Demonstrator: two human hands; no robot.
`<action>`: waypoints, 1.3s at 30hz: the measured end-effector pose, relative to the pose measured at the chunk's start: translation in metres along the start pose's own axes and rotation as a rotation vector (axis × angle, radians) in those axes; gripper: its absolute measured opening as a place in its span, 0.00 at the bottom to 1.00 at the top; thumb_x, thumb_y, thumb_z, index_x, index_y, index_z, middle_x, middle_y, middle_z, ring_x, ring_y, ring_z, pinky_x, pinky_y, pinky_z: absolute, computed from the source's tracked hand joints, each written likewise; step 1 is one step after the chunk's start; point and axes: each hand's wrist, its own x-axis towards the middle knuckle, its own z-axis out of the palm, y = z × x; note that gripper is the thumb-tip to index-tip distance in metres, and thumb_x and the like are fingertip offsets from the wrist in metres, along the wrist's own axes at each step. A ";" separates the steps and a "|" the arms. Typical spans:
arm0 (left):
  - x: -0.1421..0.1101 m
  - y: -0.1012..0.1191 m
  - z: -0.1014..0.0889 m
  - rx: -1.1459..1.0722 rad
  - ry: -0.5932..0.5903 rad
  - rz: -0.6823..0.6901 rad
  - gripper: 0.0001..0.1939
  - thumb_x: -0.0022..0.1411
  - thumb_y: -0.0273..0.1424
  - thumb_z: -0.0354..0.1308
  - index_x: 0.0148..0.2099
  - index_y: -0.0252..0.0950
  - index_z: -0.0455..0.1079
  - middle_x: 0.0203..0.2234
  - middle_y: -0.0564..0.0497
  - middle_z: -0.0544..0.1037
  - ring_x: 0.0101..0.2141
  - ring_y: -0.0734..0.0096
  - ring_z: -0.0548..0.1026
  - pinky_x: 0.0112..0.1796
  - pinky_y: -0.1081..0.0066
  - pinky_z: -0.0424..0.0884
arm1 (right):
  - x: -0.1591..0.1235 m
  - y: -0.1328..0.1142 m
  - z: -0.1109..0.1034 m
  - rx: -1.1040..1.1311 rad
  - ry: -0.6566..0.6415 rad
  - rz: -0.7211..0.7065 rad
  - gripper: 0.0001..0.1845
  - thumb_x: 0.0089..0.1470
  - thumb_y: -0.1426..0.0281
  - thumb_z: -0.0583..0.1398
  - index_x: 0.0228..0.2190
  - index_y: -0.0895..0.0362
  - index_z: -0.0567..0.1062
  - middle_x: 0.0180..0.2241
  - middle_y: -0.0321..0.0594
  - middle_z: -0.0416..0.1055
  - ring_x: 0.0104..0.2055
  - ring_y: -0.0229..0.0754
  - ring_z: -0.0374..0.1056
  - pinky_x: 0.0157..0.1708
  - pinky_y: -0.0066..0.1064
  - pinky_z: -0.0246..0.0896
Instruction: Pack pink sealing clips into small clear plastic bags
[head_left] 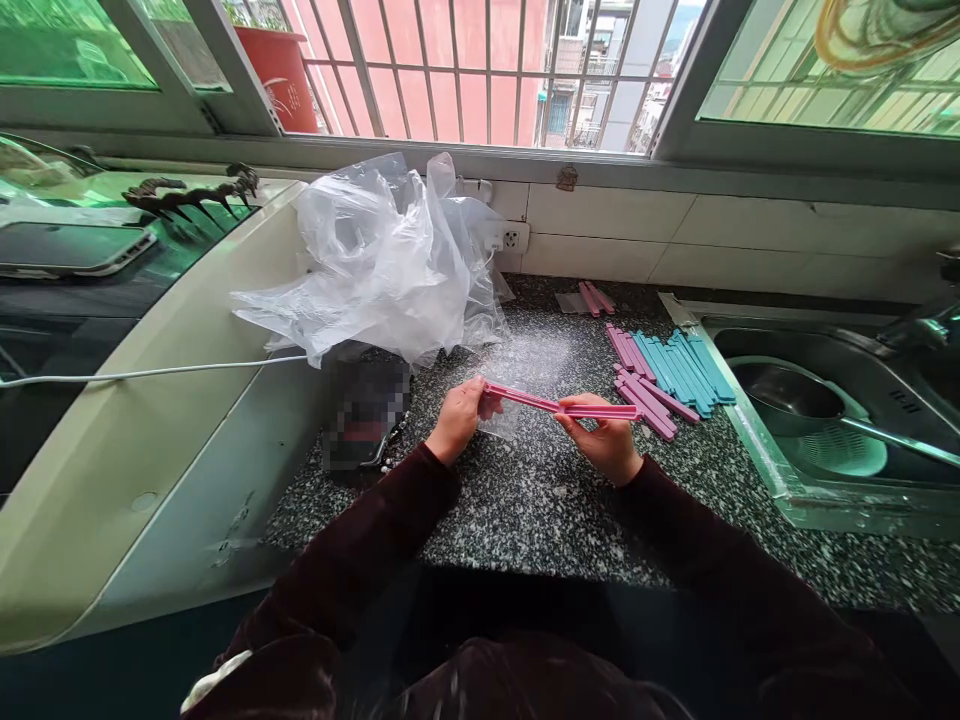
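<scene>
Long, thin pink plastic sticks that look like bag-sealing clips (525, 398) stretch between my two hands above the speckled counter. My left hand (457, 418) is closed around their left end. A small clear plastic bag (501, 418) hangs just beside its fingers; whether the fingers grip it too is unclear. With thumb and fingers, my right hand (606, 445) pinches the right half of the pink clips from below. Beyond the right hand lie more loose pink clips (652, 408) and a row of teal clips (679, 368).
Crumpled clear plastic bags (390, 260) are heaped at the back left, near a wall socket (514, 238). A blurred-out dark object (367, 410) lies left of my hands. Two pink clips (596, 298) rest near the wall. A sink (810, 480) holding a pan (787, 395) is at right.
</scene>
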 end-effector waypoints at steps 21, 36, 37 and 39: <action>-0.010 0.005 0.005 -0.092 -0.175 -0.046 0.14 0.49 0.41 0.60 0.29 0.33 0.68 0.18 0.53 0.71 0.19 0.79 0.61 0.22 0.75 0.58 | 0.007 0.009 -0.009 -0.066 0.164 0.105 0.03 0.51 0.69 0.60 0.29 0.55 0.73 0.28 0.39 0.73 0.28 0.40 0.70 0.29 0.33 0.69; -0.014 0.012 0.009 -0.101 -0.280 -0.093 0.18 0.48 0.43 0.62 0.27 0.31 0.66 0.15 0.58 0.62 0.18 0.82 0.58 0.22 0.75 0.54 | 0.000 -0.001 0.001 -0.046 0.051 -0.055 0.04 0.51 0.73 0.60 0.33 0.55 0.71 0.29 0.38 0.73 0.31 0.39 0.70 0.33 0.34 0.68; -0.014 0.011 0.009 -0.102 -0.275 -0.095 0.18 0.48 0.43 0.62 0.27 0.31 0.66 0.15 0.58 0.62 0.18 0.82 0.58 0.22 0.75 0.53 | 0.000 -0.002 0.000 -0.040 0.048 -0.052 0.05 0.51 0.74 0.60 0.33 0.55 0.71 0.29 0.38 0.73 0.31 0.39 0.70 0.33 0.34 0.68; -0.013 0.009 0.009 -0.117 -0.269 -0.101 0.18 0.49 0.43 0.61 0.26 0.31 0.67 0.14 0.58 0.62 0.18 0.82 0.58 0.22 0.75 0.53 | 0.000 -0.002 0.000 -0.032 0.040 -0.042 0.04 0.51 0.74 0.60 0.32 0.55 0.72 0.29 0.38 0.73 0.32 0.39 0.70 0.33 0.34 0.68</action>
